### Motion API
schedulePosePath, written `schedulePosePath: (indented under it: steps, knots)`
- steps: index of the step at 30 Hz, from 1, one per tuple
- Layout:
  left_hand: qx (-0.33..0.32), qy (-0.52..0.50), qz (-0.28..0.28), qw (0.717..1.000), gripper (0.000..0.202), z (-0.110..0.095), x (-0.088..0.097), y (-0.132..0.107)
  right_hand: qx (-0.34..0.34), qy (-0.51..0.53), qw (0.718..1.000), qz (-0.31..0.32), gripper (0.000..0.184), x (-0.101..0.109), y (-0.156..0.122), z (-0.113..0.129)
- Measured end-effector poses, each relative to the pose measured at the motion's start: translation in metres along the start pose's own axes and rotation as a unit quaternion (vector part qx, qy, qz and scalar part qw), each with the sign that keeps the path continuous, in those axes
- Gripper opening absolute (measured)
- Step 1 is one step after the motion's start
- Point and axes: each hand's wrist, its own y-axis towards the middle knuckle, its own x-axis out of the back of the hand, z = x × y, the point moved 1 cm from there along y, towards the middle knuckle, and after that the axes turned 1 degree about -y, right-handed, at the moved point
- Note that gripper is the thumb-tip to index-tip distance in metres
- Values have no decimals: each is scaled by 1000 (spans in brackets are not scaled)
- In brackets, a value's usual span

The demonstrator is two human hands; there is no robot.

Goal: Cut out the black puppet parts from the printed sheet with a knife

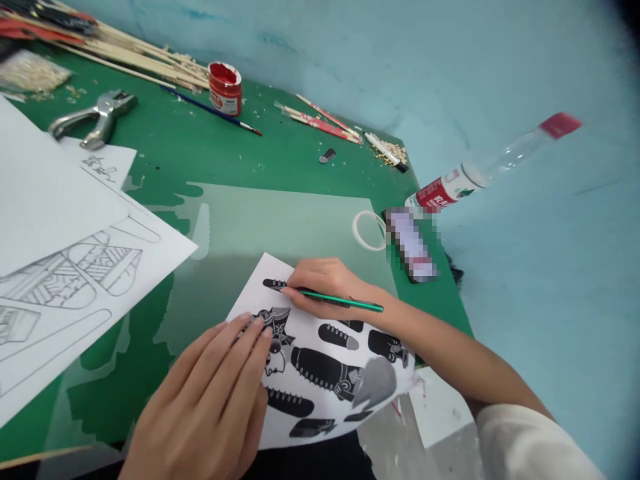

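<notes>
While your right hand (pixel 323 280) pinches the slim green pen (pixel 353 303), the white, black-printed paper sheet (pixel 317 373) could skid or sag.
Your flattened, empty left hand (pixel 205 393) presses it, but its near edge apparently overhangs the green tabletop (pixel 280 163).

I find a low, open lane across the film (pixel 280 213), beyond the right hand (pixel 323 287) and short of the brush (pixel 193 100) and paint pot (pixel 225 100). To the right, the tape ring (pixel 355 231), phone (pixel 413 247) and standing bottle (pixel 445 190) crowd the passage towards the wall (pixel 525 267). To the left, papers (pixel 155 247) lie low, the punch (pixel 103 120) rising behind. Over the sheet (pixel 306 333), I note the left hand (pixel 210 393) obstructing the left side, the right hand, pen (pixel 345 301) and forearm (pixel 440 347) the far side.
</notes>
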Motion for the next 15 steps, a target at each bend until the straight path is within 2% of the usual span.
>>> schedulePosePath:
  steps: [2,4,9,15]
  knots:
    - [-7,39,13,999,40,1,-8,15,10,1,1000,-4,27,0,0,0]
    - [-5,50,25,998,42,2,-14,21,18,6,1000,-5,27,1,1,0]
    - [25,20,74,997,50,4,-18,17,20,9,1000,-5,27,2,2,1]
    - [43,23,71,996,51,3,-17,20,19,-29,999,32,27,1,0,0]
